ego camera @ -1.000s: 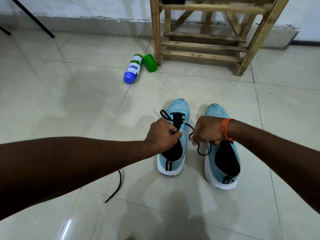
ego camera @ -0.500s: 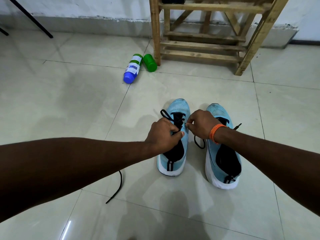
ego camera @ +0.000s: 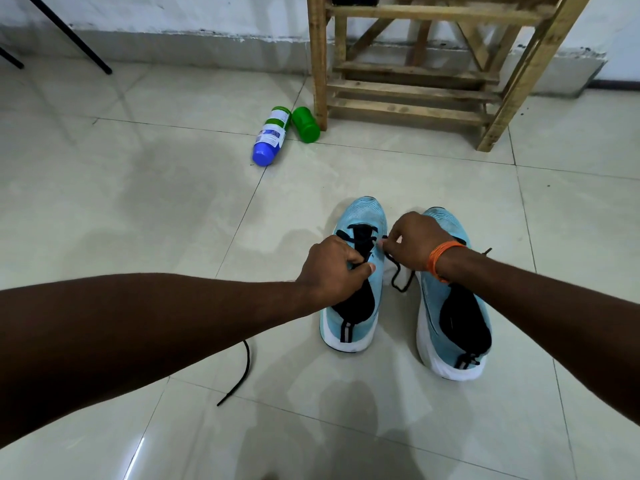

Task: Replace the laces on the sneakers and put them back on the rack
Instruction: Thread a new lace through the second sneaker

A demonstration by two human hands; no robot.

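Observation:
Two light blue sneakers with white soles stand side by side on the tiled floor, toes away from me. My left hand grips the left sneaker at its tongue and lace area. A black lace is threaded through the front eyelets. My right hand, with an orange band at the wrist, pinches the lace end beside the eyelets; a slack loop hangs between the shoes. The right sneaker lies partly under my right wrist. Another black lace trails on the floor under my left forearm.
A wooden rack stands against the wall behind the sneakers. A blue-capped bottle and a green container lie on the floor by its left leg. Black stand legs reach the floor at the far left.
My right hand has moved forward and left, from above the right sneaker to the left sneaker's eyelets, bringing the lace end. My left hand has stayed on the left sneaker.

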